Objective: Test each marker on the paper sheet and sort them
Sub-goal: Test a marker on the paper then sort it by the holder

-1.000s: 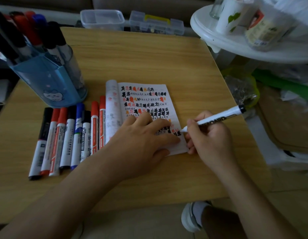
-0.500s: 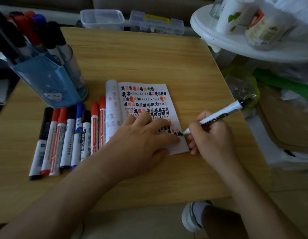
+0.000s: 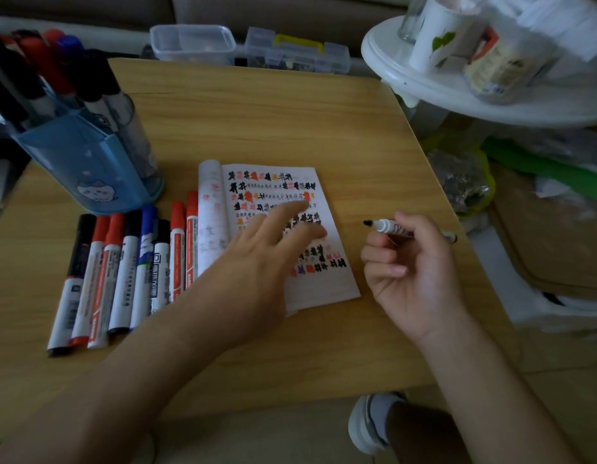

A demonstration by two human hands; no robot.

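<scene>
The sheet (image 3: 325,286), at mid-frame, is densely covered with black, red and orange test marks, so much testing is judged done. A row of capped markers (image 3: 123,272) is laid side by side just left of the sheet, seemingly sorted. More markers are stood in the blue holder (image 3: 82,169) at upper left, and these may be left to test.

One uncapped marker (image 3: 390,227) is grasped in the right hand (image 3: 414,279), right of centre. It is pinched between thumb and curled fingers, its black tip pointed left, apart from the sheet and just beside its right edge. No cap can be seen. The left hand (image 3: 256,259) is spread with relaxed fingers over the sheet, nothing held. It is blurred, so contact cannot be told.
</scene>
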